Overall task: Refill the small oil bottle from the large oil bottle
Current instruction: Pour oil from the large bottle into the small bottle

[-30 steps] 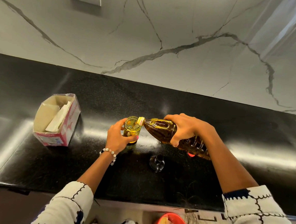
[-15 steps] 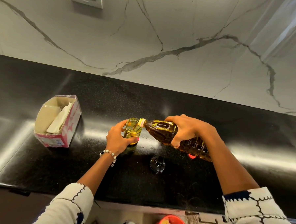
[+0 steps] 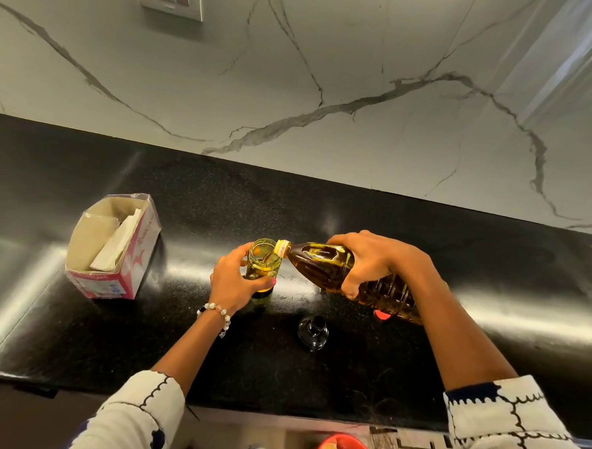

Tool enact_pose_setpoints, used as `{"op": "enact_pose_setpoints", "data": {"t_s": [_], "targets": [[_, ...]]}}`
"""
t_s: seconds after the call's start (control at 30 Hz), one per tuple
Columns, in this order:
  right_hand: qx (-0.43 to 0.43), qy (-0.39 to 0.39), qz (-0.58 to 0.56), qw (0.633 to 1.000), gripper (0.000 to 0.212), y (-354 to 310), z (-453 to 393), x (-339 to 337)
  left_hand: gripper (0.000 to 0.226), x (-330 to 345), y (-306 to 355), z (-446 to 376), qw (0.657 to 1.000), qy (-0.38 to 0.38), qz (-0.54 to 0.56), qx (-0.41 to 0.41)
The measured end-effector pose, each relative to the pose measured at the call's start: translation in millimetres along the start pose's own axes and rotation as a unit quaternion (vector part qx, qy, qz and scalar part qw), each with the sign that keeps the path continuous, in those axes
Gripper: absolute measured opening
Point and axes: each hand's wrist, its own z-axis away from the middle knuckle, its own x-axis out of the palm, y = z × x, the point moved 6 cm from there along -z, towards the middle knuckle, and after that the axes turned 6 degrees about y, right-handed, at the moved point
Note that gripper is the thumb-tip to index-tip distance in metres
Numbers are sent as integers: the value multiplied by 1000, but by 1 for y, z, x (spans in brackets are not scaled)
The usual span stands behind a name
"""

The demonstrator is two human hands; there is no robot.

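The small oil bottle (image 3: pixel 264 262) stands upright near the middle of the black worktop (image 3: pixel 457 253), well clear of its front edge. The left hand (image 3: pixel 235 283) wraps it, fingers (image 3: pixel 240 255) curled around the glass just below the open mouth. The right hand (image 3: pixel 371 262) holds the large oil bottle (image 3: pixel 350 278) tipped almost flat, its fingers pressed round the body, its yellow neck (image 3: pixel 282 248) touching or just over the small bottle's rim.

The main risk is overflow. The small mouth is narrow and the big bottle looks heavy and nearly full, so a slight further tilt could send a surge past the rim onto the worktop and over the left hand. Oil on that hand would loosen its hold and let the small bottle tip. The level inside the small bottle is hard to read through the glare, so the moment to stop is uncertain. A dark stopper (image 3: pixel 313 331) lies toward the front edge, near the right forearm, which could knock it. The tissue box (image 3: pixel 115 249) sits toward the left end, well apart.
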Motion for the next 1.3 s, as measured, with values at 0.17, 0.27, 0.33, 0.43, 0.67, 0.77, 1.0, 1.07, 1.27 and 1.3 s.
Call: {"op": "enact_pose_setpoints", "data": {"t_s": [0.17, 0.27, 0.33, 0.43, 0.67, 0.77, 1.0, 1.07, 1.27, 1.3], "targets": [[-1, -4, -3, 1000, 77, -2, 0, 0, 74, 0, 1, 0, 1000, 2, 0, 1], [0, -4, -5, 1000, 76, -3, 0, -1, 75, 0, 1, 0, 1000, 0, -1, 1], [-1, -6, -2, 1000, 77, -4, -1, -2, 75, -1, 1, 0, 1000, 1, -4, 4], [-5, -7, 1, 1000, 75, -8, -1, -3, 74, -4, 0, 0, 1000, 6, -8, 6], [-1, -9, 6, 1000, 75, -5, 1, -4, 75, 0, 3, 1, 1000, -2, -7, 7], [-4, -8, 6, 1000, 73, -8, 0, -4, 75, -1, 1, 0, 1000, 0, -7, 5], [-4, -7, 8, 1000, 73, -9, -1, -7, 75, -1, 0, -1, 1000, 0, -3, 9], [-6, -8, 9, 1000, 74, -10, -2, -8, 74, -1, 1, -2, 1000, 0, -2, 10], [-4, -15, 11, 1000, 75, -13, -5, -6, 74, -3, 1, 0, 1000, 3, -6, 10], [-5, -17, 12, 1000, 75, -14, -5, -5, 74, -3, 0, 0, 1000, 4, -7, 10]]}}
